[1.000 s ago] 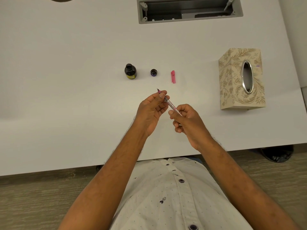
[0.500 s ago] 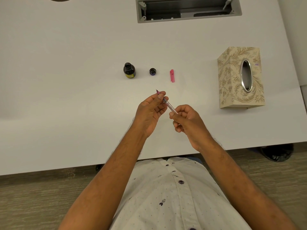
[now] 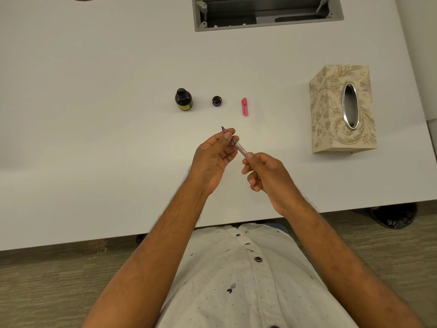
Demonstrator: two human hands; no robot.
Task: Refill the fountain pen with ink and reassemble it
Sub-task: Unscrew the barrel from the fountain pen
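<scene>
From the head view, a white table fills the upper two thirds of the frame, and the person's two bare forearms reach up from the bottom edge to meet just below the middle. The fountain pen is held in the air over the table between both hands, lying on a slant from upper left to lower right, its dark nib poking out past the left fingers toward the upper left. The left hand has its grip closed on the nib end, thumb and fingertips pinching the pink section. The right hand has its grip closed on the lower end of the clear barrel, fingers curled round it so that end is hidden. Above the hands, in a row across the middle of the frame, stand an open dark ink bottle with a yellow label, just right of it a small dark bottle cap lying mouth up, and further right the pink pen cap lying flat on the table, all apart from each other and from the hands. At the right side sits a patterned tissue box with an oval metal-rimmed slot. At the top centre a grey cable tray is recessed into the table. A white dotted shirt with dark buttons shows at the bottom.
</scene>
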